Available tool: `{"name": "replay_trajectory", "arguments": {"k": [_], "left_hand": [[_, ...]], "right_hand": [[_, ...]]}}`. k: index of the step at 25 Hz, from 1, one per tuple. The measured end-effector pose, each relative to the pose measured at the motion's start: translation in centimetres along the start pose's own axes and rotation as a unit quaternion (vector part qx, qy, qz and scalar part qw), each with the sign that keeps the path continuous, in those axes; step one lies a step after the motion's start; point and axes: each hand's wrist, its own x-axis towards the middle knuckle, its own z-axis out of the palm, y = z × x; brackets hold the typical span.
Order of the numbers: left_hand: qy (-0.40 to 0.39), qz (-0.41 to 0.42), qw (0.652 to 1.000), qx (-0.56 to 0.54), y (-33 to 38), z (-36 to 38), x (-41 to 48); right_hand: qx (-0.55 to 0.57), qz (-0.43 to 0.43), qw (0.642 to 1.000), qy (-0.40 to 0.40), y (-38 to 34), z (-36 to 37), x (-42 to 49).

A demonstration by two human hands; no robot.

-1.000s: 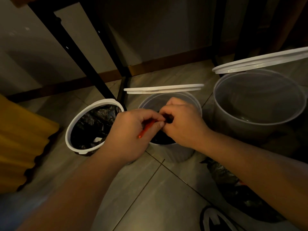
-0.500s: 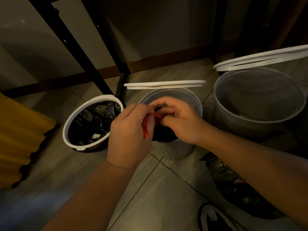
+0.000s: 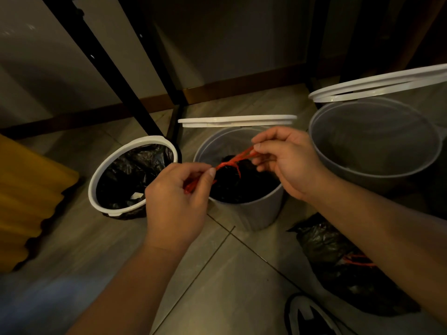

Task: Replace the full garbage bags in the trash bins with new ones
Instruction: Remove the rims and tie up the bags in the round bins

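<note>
Both hands meet over the middle bin (image 3: 256,215), at the centre of the frame. Left hand (image 3: 175,204), just below and left of the bin's near rim, curls its fingers round one end of the red drawstring (image 3: 228,163), with the thumb tip pressed on it. Right hand (image 3: 290,163), above the bin's right rim, pinches the other end, where the string shows as loops between thumb and fingers. The string runs taut between the two hands and is knotted midway, right over the gathered neck of the black bag (image 3: 244,187). That bag sits inside the middle bin, below and between the hands.

A white ring (image 3: 237,120) stands tilted up behind this bin. To the left, touching the left hand's edge in the picture, is a left bin (image 3: 95,187) with a white rim and a black liner (image 3: 131,174) inside. At the right of the frame stands a larger grey bin (image 3: 372,170), with its own white hoop (image 3: 377,89) raised above it.

On the floor (image 3: 217,274) at lower right, under the right forearm, lies a tied bag (image 3: 329,247) with a red string. A shoe (image 3: 312,319) shows at the bottom edge. Black legs (image 3: 108,76) cross the upper left, and a yellow ribbed thing (image 3: 29,201) lies at the left edge.
</note>
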Motion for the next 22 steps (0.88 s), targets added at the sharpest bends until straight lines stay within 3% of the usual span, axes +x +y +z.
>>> {"name": "replay_trajectory", "arguments": {"k": [4, 6, 9, 11, 14, 17, 19, 22], "left_hand": [[-0.039, -0.120, 0.992, 0.006, -2.0, -0.2, 0.0], [-0.067, -0.147, 0.987, 0.019, -2.9, -0.4, -0.2], [-0.082, -0.132, 0.988, 0.013, -3.6, -0.4, -0.8], [-0.078, -0.117, 0.990, -0.009, -3.5, -0.2, -1.0], [-0.082, -0.108, 0.990, -0.032, -3.2, -0.1, -1.0], [-0.076, -0.108, 0.990, -0.059, -2.9, -0.3, -0.9], [-0.065, -0.110, 0.990, -0.063, -2.8, -0.6, -0.8], [-0.058, -0.120, 0.989, -0.059, -2.9, -1.3, -0.6]], "right_hand": [[-0.055, 0.050, 0.991, 0.113, 0.5, -2.1, 0.8], [-0.056, 0.088, 0.987, 0.119, 0.2, -3.0, 1.3], [-0.088, 0.093, 0.991, 0.044, 0.4, -2.5, 1.3], [-0.170, 0.062, 0.983, -0.031, 0.9, -1.3, 1.0], [-0.290, 0.046, 0.947, -0.127, 1.3, 0.3, 1.4], [-0.370, 0.016, 0.916, -0.156, 1.7, 0.7, 2.1], [-0.352, 0.012, 0.925, -0.141, 2.0, 0.5, 2.3], [-0.210, 0.036, 0.974, -0.071, 2.1, -0.1, 2.5]]}}
